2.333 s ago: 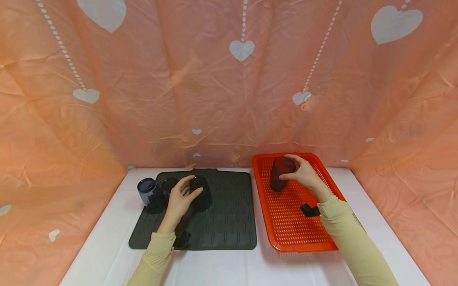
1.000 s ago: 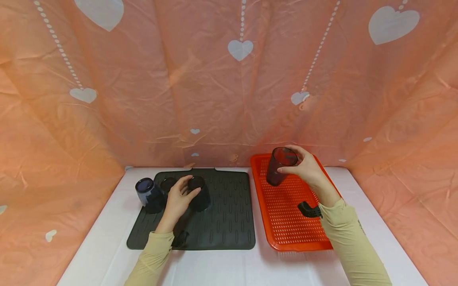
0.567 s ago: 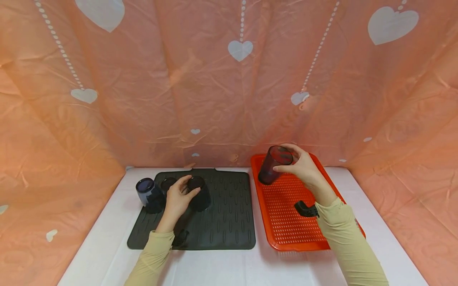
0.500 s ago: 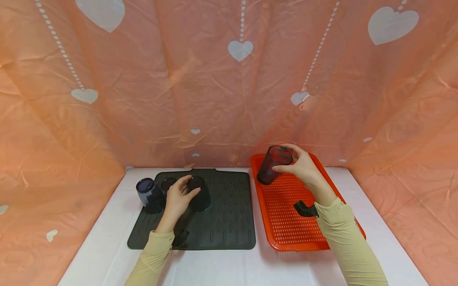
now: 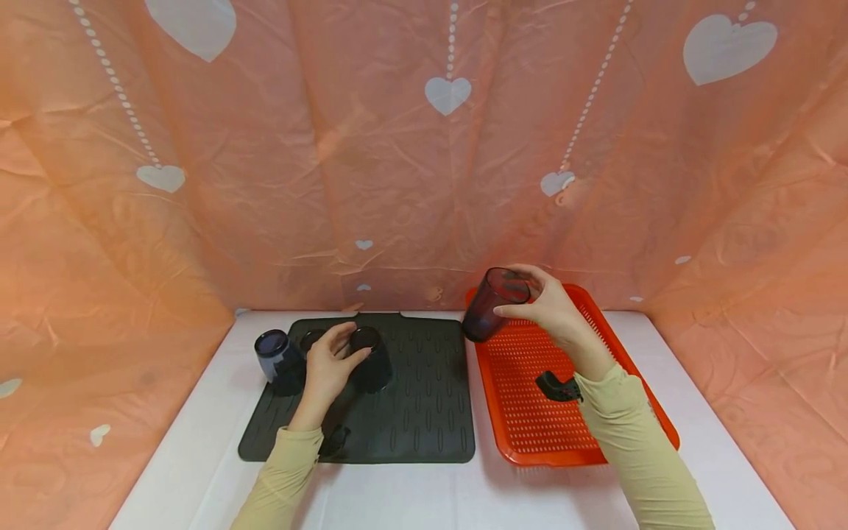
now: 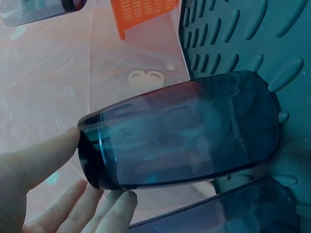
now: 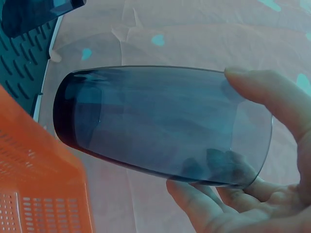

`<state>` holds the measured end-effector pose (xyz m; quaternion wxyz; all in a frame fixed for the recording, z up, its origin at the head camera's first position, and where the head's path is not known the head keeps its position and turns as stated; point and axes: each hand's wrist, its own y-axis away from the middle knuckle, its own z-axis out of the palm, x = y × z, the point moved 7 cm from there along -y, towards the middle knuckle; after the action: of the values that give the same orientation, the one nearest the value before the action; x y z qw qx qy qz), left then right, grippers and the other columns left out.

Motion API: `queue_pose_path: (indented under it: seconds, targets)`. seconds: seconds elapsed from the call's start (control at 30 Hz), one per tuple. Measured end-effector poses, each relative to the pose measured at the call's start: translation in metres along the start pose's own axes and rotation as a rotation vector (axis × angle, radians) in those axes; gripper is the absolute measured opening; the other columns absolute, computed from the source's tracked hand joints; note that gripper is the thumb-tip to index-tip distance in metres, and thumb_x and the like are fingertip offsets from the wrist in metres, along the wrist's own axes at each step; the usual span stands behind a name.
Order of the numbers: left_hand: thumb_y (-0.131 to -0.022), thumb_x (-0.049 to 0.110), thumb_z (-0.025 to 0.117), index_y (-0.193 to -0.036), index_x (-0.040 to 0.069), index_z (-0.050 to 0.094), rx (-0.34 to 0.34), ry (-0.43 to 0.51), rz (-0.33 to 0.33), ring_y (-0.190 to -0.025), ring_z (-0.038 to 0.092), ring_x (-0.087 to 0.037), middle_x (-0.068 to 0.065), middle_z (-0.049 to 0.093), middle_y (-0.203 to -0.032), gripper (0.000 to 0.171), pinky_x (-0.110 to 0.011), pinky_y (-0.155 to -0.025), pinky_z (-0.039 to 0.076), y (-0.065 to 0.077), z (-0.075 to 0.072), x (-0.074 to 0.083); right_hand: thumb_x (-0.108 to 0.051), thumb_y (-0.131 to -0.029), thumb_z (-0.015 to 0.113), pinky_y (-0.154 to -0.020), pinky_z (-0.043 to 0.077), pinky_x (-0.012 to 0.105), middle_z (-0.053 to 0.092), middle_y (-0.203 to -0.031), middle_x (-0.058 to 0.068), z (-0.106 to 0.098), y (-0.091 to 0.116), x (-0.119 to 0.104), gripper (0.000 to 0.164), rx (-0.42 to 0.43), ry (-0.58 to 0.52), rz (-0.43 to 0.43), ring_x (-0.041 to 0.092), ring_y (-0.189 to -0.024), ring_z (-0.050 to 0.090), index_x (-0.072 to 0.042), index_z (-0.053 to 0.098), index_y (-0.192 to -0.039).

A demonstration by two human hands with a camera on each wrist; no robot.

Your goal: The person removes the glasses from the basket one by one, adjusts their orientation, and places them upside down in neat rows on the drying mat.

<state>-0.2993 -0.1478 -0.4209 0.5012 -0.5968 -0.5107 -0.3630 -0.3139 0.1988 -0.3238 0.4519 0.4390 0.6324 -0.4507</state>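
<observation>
My left hand pinches the thick base of a dark drinking glass, which stands upside down with its rim on the black drying mat. My right hand grips another drinking glass near its open rim, thumb on one side and fingers on the other. This second glass is tinted purple and tilts with its base toward the left, above the left edge of the orange basket. Left of the left hand, a dark glass stands on the mat, and one more glass is partly hidden behind that hand.
Basket and mat lie side by side on a white-covered table, a narrow strip between them. An orange curtain with white hearts hangs behind. A black wrist mount on the right arm overlaps the basket in the head view.
The right hand has lifted its glass from inside the basket and carried it left to above the basket's left edge, tilting it more. The left hand stays at its glass.
</observation>
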Motion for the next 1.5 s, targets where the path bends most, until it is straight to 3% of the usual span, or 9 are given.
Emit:
queue_pose_path:
  seconds: [0.33,0.6,0.83,0.97,1.17,1.23,1.37,1.5]
  targets:
    - [-0.081,-0.001,0.075,-0.128,-0.003,0.055,0.012,-0.005,0.018,-0.121,0.052,-0.035,-0.025,0.053,-0.13,0.052,-0.043,-0.098,0.043,0.001,-0.005,0.004,0.001,-0.078,0.076,-0.081,0.049,0.026,0.044,-0.137,0.012,0.015,-0.003,0.001,0.069,-0.029,0.009,0.011,0.028,-0.126,0.043,-0.005,0.043,-0.138]
    - [-0.08,0.0,0.076,-0.125,-0.003,0.057,0.05,-0.028,0.04,-0.113,0.058,-0.033,-0.026,0.059,-0.121,0.049,-0.039,-0.092,0.048,0.002,-0.013,0.01,0.001,-0.08,0.074,-0.077,0.052,0.026,0.046,-0.132,0.017,0.025,-0.005,0.011,0.067,-0.016,-0.017,0.059,0.025,-0.109,0.053,-0.002,0.04,-0.138]
    - [-0.08,0.003,0.077,-0.123,-0.001,0.06,0.064,-0.005,0.059,-0.111,0.059,-0.031,-0.023,0.06,-0.12,0.046,-0.039,-0.092,0.049,0.004,-0.013,0.02,0.0,-0.08,0.075,-0.077,0.052,0.025,0.045,-0.132,0.019,0.03,-0.003,0.012,0.069,-0.008,-0.027,0.071,0.027,-0.11,0.052,0.0,0.037,-0.138]
    - [-0.081,0.003,0.076,-0.125,-0.001,0.059,0.051,0.029,0.064,-0.114,0.057,-0.033,-0.023,0.059,-0.122,0.047,-0.041,-0.094,0.047,0.006,-0.01,0.027,-0.001,-0.08,0.075,-0.077,0.051,0.026,0.044,-0.132,0.02,0.032,-0.002,0.013,0.07,-0.006,-0.033,0.072,0.029,-0.111,0.05,0.0,0.036,-0.137]
    - [-0.082,-0.003,0.073,-0.127,-0.006,0.055,0.019,0.048,0.067,-0.116,0.054,-0.04,-0.026,0.057,-0.123,0.049,-0.048,-0.096,0.045,0.015,-0.002,0.056,-0.002,-0.081,0.075,-0.079,0.05,0.027,0.041,-0.131,0.018,0.035,-0.001,0.013,0.067,0.001,-0.053,0.085,0.028,-0.11,0.049,-0.001,0.035,-0.135]
    - [-0.082,-0.003,0.073,-0.127,-0.006,0.055,0.002,0.048,0.068,-0.116,0.055,-0.039,-0.025,0.057,-0.123,0.049,-0.044,-0.095,0.046,0.016,0.003,0.063,-0.002,-0.081,0.074,-0.079,0.05,0.027,0.041,-0.131,0.018,0.036,-0.001,0.014,0.065,0.008,-0.064,0.091,0.029,-0.109,0.049,-0.001,0.035,-0.133]
    - [-0.082,-0.003,0.073,-0.128,-0.006,0.054,-0.032,0.068,0.066,-0.116,0.055,-0.037,-0.024,0.057,-0.124,0.05,-0.034,-0.093,0.048,0.015,0.012,0.066,0.0,-0.082,0.072,-0.078,0.05,0.027,0.04,-0.132,0.02,0.038,-0.003,0.014,0.066,0.006,-0.082,0.082,0.03,-0.112,0.047,-0.001,0.033,-0.136]
    - [-0.081,0.002,0.075,-0.129,-0.001,0.055,-0.066,0.12,0.054,-0.118,0.055,-0.031,-0.02,0.057,-0.127,0.053,-0.034,-0.095,0.047,0.01,0.021,0.053,0.001,-0.084,0.07,-0.079,0.052,0.028,0.041,-0.134,0.019,0.043,-0.004,0.015,0.068,-0.032,-0.098,0.065,0.033,-0.114,0.046,-0.006,0.036,-0.143]
